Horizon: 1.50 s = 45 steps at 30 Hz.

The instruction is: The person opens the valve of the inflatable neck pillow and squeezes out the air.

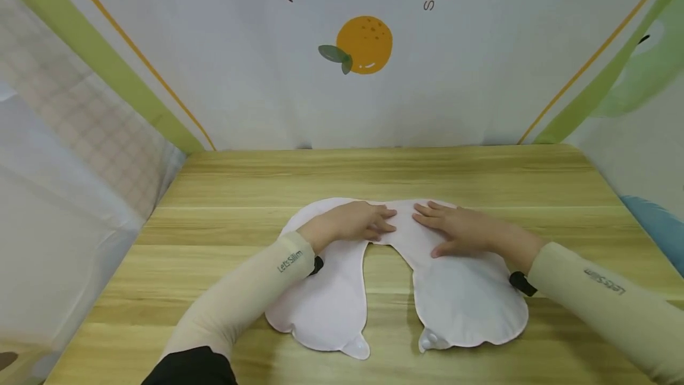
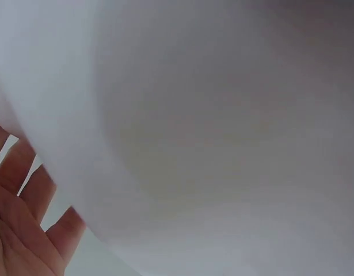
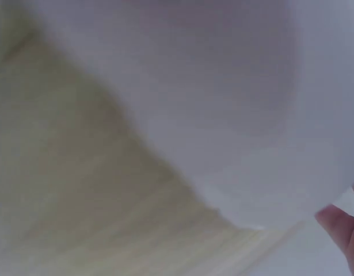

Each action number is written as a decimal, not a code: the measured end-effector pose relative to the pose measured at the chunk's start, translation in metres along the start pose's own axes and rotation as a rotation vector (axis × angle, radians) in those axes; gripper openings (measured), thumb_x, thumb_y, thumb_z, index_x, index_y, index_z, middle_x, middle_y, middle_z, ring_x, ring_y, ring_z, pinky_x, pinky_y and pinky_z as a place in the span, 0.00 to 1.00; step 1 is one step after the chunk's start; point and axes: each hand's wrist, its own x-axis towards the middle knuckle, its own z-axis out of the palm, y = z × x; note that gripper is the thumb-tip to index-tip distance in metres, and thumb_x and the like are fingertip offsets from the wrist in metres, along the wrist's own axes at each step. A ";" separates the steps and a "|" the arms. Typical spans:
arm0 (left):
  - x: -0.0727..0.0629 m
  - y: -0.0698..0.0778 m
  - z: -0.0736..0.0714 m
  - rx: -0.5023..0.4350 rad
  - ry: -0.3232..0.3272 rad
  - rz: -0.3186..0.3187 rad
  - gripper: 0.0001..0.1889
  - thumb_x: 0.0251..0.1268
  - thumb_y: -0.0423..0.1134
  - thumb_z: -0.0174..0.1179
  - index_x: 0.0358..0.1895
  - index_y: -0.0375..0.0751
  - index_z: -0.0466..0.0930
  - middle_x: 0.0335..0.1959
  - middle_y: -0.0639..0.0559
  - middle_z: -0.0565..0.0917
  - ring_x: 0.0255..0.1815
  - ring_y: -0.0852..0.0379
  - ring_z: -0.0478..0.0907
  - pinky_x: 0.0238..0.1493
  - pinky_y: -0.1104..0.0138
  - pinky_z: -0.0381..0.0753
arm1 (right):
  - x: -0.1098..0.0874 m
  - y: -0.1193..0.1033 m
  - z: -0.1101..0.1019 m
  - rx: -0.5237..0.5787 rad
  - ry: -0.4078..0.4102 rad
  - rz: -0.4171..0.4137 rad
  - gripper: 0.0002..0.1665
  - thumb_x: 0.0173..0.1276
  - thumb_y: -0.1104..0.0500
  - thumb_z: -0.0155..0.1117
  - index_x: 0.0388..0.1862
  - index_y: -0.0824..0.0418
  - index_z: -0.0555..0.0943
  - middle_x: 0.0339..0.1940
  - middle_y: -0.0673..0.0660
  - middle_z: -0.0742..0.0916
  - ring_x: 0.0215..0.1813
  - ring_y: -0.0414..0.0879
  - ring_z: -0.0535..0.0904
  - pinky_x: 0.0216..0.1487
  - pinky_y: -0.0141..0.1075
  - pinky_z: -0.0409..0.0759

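A pale pinkish-white U-shaped neck pillow [image 1: 331,296] lies on the wooden table with its curve away from me and its two rounded ends toward me. On the left part of the curve rests my left hand [image 1: 355,220], fingers pointing inward. Opposite it, my right hand [image 1: 459,227] rests on the pillow's right side with the fingers spread. Neither hand is curled round the fabric. The left wrist view shows the pillow's blurred surface [image 2: 223,149] and part of the left hand [image 2: 21,224]; only fingertips of the right hand [image 3: 341,227] appear in the right wrist view.
The wood-grain table [image 1: 214,224] reaches back to a white hanging cloth [image 1: 240,76] with fruit prints. More pale cloth [image 1: 59,207] hangs along the left side. Something blue [image 1: 654,227] is at the right edge. Light sleeves cover both forearms, with black straps near the wrists.
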 end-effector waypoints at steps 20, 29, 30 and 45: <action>-0.029 -0.011 0.006 -0.051 0.037 -0.006 0.22 0.71 0.43 0.61 0.66 0.45 0.76 0.75 0.49 0.66 0.80 0.48 0.56 0.77 0.56 0.61 | -0.021 0.010 0.002 0.023 0.021 0.022 0.51 0.64 0.35 0.63 0.78 0.61 0.61 0.81 0.64 0.61 0.79 0.70 0.52 0.63 0.77 0.60; -0.047 -0.016 0.008 -0.003 0.043 -0.002 0.24 0.69 0.42 0.62 0.67 0.44 0.75 0.75 0.49 0.67 0.79 0.46 0.59 0.74 0.55 0.66 | -0.026 0.014 0.003 0.042 0.025 0.028 0.52 0.65 0.32 0.61 0.79 0.59 0.60 0.81 0.62 0.60 0.80 0.69 0.51 0.64 0.78 0.57; -0.050 -0.017 0.009 0.003 0.048 -0.003 0.24 0.69 0.42 0.62 0.67 0.44 0.75 0.74 0.49 0.67 0.78 0.46 0.59 0.73 0.55 0.67 | -0.026 0.014 0.003 0.038 0.023 0.031 0.52 0.65 0.32 0.61 0.79 0.58 0.60 0.81 0.62 0.60 0.80 0.68 0.51 0.64 0.78 0.57; -0.040 -0.016 -0.005 0.052 0.048 -0.030 0.27 0.73 0.44 0.58 0.72 0.40 0.69 0.75 0.45 0.68 0.78 0.43 0.60 0.77 0.54 0.62 | 0.002 -0.003 -0.024 -0.039 0.005 -0.034 0.41 0.70 0.45 0.63 0.77 0.57 0.63 0.80 0.66 0.62 0.79 0.69 0.55 0.71 0.64 0.63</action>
